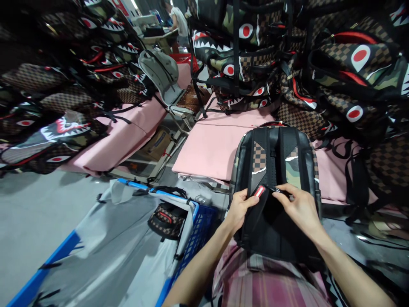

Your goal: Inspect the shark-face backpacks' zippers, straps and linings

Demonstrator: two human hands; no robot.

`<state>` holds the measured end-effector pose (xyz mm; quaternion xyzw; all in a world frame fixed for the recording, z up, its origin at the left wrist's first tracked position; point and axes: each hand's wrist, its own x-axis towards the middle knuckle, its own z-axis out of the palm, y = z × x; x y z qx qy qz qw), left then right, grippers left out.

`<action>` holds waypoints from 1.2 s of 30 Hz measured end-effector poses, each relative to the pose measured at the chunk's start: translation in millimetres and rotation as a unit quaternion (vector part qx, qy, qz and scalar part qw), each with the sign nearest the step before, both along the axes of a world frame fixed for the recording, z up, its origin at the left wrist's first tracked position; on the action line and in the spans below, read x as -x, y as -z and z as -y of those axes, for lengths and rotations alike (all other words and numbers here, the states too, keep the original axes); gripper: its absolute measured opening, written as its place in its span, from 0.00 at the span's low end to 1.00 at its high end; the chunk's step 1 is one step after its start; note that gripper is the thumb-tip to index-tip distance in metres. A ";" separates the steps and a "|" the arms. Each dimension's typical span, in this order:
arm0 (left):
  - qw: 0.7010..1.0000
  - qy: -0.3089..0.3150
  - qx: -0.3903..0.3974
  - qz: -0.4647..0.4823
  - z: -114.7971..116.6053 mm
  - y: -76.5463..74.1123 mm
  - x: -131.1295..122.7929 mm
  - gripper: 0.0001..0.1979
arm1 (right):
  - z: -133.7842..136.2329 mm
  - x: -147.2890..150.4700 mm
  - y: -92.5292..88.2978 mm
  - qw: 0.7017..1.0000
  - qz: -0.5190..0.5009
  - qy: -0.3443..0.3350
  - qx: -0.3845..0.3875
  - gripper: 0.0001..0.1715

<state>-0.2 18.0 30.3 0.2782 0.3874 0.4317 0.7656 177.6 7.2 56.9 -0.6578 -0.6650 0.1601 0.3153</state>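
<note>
A black backpack (275, 230) with checkered and camouflage patches rests upright against my lap, its back panel and shoulder straps facing me. My left hand (237, 209) is closed, with thumb and fingers pinching a strap that bears a red-and-white label (260, 191). Just to the right, my right hand (298, 208) pinches a thin black strap (271, 188) near small light marks. Both hands are close together in front of the backpack's middle. The exact strap ends between the fingertips are too small to make out.
Stacks of similar bags (243, 55) stand behind pink-covered benches (211, 145). At my left is a blue crate (204, 226) lined with grey cloth, holding a small checkered bag (168, 219). A grey chair (159, 72) stands farther back; a person (180, 21) is at a table beyond.
</note>
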 end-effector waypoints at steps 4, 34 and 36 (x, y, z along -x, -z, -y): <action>0.999 0.019 0.019 -0.026 1.6 -19.9 23.8 0.16 | -19.6 -20.6 -4.8 0.997 -0.051 -0.052 -0.002 0.19; 0.998 -0.001 0.069 -0.004 -11.1 -34.8 54.9 0.16 | -103.2 -0.6 -25.7 0.916 -0.028 -0.373 -0.144 0.16; 0.998 -0.002 0.067 -0.007 -11.4 -34.4 54.7 0.16 | -103.4 -1.0 -25.2 0.914 -0.028 -0.376 -0.147 0.15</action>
